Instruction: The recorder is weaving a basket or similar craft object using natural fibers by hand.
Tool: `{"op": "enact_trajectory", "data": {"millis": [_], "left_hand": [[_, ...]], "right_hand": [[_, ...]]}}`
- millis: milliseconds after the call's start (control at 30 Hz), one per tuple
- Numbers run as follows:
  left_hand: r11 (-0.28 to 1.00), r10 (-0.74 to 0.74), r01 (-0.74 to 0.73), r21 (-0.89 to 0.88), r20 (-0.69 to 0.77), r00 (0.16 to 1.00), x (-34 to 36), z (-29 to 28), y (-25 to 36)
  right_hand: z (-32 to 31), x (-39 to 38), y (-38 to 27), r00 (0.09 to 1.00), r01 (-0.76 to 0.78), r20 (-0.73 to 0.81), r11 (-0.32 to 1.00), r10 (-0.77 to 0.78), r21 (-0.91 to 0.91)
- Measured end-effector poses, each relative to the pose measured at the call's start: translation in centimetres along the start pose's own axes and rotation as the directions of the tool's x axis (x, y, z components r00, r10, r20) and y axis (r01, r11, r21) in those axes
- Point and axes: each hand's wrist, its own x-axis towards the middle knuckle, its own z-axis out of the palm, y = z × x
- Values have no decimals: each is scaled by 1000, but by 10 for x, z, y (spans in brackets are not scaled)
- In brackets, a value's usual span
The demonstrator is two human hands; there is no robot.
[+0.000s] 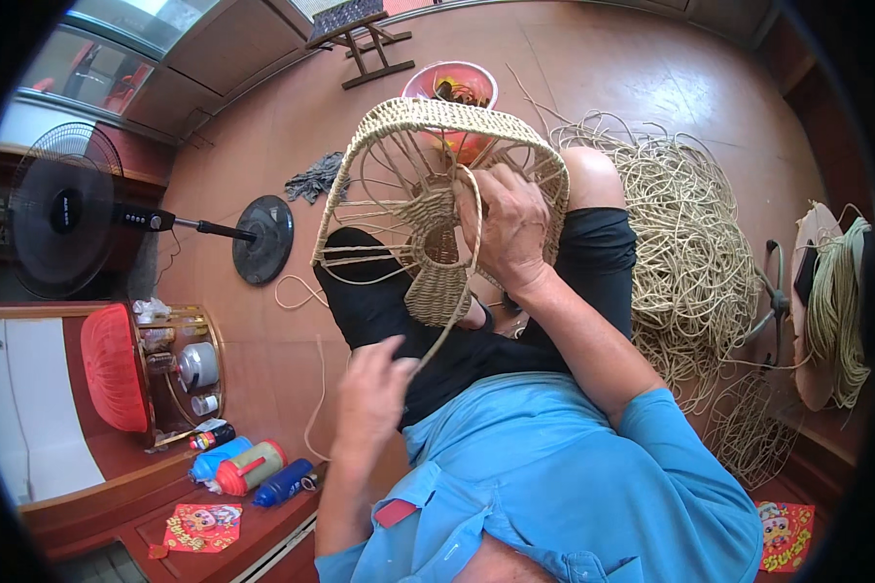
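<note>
Spanning the seated person's lap, the basket is an open woven frame of spokes; the right hand closes on its weave. A cord runs toward the blurred left hand, whose grip I cannot tell. Beyond, a pink basin contains dark and yellow pieces, too small to identify. On the reddish-brown floor: heaped cords, right; a fan, left. Three flasks occupy a red ledge.

home-like room; standing fan; drink flasks; red festive prints
</note>
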Motion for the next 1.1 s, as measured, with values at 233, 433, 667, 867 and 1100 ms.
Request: {"op": "enact_trajectory", "data": {"millis": [233, 433, 667, 867, 1100], "left_hand": [[824, 250, -290, -486, -147, 957, 95, 25, 55], [898, 351, -420, -131, -362, 864, 170, 34, 93], [850, 395, -502, -158, -441, 806, 190, 44, 87], [386, 97, -260, -885, -242, 966, 164, 39, 40], [389, 65, -367, -845, -372, 926, 167, -7, 12]], "right_hand": [[-4, 5, -3, 874, -408, 351, 900, 336, 153], [9, -2, 10, 863, -479, 367, 793, 347, 377], [3, 1, 4, 877, -464, 349, 775, 332, 428], [-2, -11, -8, 994, -59, 104, 970, 35, 235], [6, -12, -10, 958, 224, 148, 964, -245, 145]]}}
